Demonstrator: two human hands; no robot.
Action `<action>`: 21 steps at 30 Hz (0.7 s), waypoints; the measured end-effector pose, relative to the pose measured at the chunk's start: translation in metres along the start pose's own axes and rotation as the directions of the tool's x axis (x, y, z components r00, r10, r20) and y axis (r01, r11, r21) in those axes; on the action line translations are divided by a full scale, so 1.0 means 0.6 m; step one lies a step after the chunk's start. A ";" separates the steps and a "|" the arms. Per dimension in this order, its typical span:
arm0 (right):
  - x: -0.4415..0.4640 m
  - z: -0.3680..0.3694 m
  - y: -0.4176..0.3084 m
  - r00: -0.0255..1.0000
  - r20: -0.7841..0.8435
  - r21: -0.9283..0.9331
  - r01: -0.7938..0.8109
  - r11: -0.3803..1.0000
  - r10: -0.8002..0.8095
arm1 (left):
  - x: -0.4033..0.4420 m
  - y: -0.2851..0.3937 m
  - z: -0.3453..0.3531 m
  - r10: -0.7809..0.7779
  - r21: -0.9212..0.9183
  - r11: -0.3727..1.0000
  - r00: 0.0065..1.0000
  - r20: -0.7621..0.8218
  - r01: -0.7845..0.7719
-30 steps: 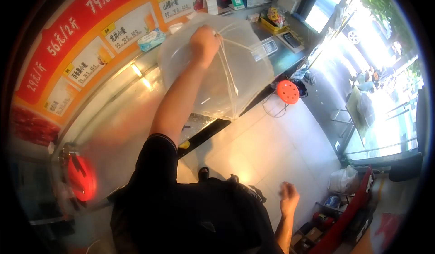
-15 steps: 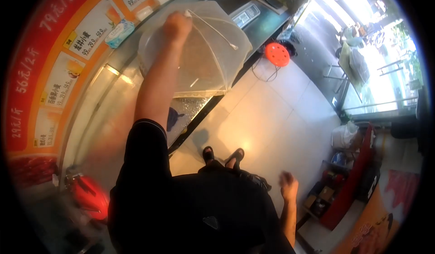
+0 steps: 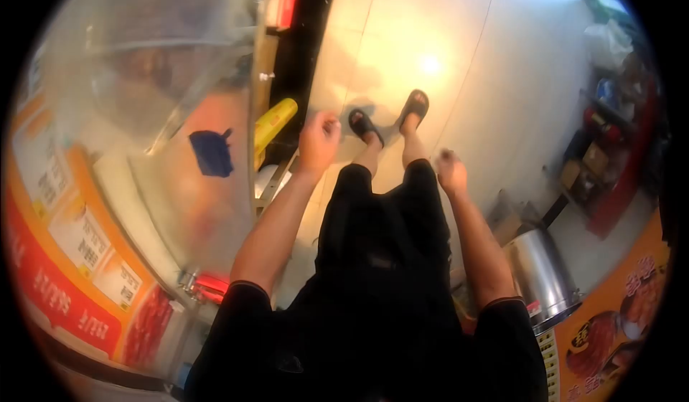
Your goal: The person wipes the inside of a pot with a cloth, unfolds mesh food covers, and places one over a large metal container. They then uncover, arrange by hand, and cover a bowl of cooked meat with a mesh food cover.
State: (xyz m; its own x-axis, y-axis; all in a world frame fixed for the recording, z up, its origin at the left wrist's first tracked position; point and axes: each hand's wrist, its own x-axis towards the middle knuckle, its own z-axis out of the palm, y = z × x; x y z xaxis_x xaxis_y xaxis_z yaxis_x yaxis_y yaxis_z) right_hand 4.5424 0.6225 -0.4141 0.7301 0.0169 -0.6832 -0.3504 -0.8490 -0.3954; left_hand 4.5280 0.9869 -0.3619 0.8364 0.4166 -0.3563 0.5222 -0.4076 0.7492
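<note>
My left hand [image 3: 319,144] hangs beside the counter edge, its fingers loosely curled, with no object visible in it. On the other side of my legs, my right hand [image 3: 452,174] is low over the floor; its fingers look curled in and are somewhat blurred, and I see nothing held. A translucent umbrella-like food cover [image 3: 165,58] stands over the counter [image 3: 154,201] at the left, apart from both hands. Closer to my left hand, a dark blue cloth [image 3: 212,154] lies on the counter. A yellow object [image 3: 275,124] shows below the counter edge, near that hand.
A shiny metal pot [image 3: 540,273] stands at the right, near my right forearm. Beyond it is a red shelf unit [image 3: 626,180] with boxes. A red item [image 3: 212,287] sits at the lower left. My sandalled feet are on the tiled floor [image 3: 402,29].
My left hand has let go of the top of the food cover and come down beside my body. The view has turned downward and to the left. My right hand stays low.
</note>
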 end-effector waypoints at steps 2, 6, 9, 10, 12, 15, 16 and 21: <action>0.024 0.065 0.050 0.997 -0.043 -0.096 -0.068 0.993 0.064 | 0.067 -0.154 0.066 -0.105 -0.042 0.994 0.992 -0.069 0.102; 0.014 0.152 0.133 0.989 -0.150 -0.260 -0.029 0.965 -0.010 | 0.253 -0.277 0.045 -0.493 0.122 0.794 0.748 -0.444 0.596; 0.034 0.145 0.143 0.986 -0.159 -0.206 -0.087 0.975 0.054 | 0.346 -0.386 0.031 -0.475 -0.077 0.698 0.379 -0.794 0.712; 0.042 0.139 0.143 0.987 -0.152 -0.220 -0.080 0.972 0.047 | 0.371 -0.407 0.019 -0.677 -0.349 0.622 0.258 -0.689 0.701; 0.058 0.135 0.138 0.987 -0.159 -0.238 -0.070 0.969 0.032 | 0.418 -0.464 -0.012 -0.883 -0.671 0.464 0.243 -0.401 0.578; 0.065 0.125 0.138 0.987 -0.159 -0.239 -0.061 0.969 0.023 | 0.447 -0.620 -0.059 -0.833 -0.873 0.353 0.537 -0.130 0.336; 0.066 0.122 0.138 0.990 -0.141 -0.241 -0.052 0.969 0.018 | 0.446 -0.606 -0.056 -0.851 -0.921 0.254 0.520 -0.069 0.295; 0.051 0.108 0.150 0.998 -0.058 -0.230 -0.013 0.973 0.000 | 0.261 -0.262 0.075 -0.754 -0.989 -0.042 0.645 0.126 0.144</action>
State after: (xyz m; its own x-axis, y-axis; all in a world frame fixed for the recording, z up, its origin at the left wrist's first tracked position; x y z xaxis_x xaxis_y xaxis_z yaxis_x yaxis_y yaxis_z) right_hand 4.4956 0.5809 -0.5103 0.7628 -0.0134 -0.6465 -0.2153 -0.9480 -0.2344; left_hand 4.5845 1.0800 -0.5607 0.1665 0.4735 -0.8649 -0.0670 0.8805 0.4692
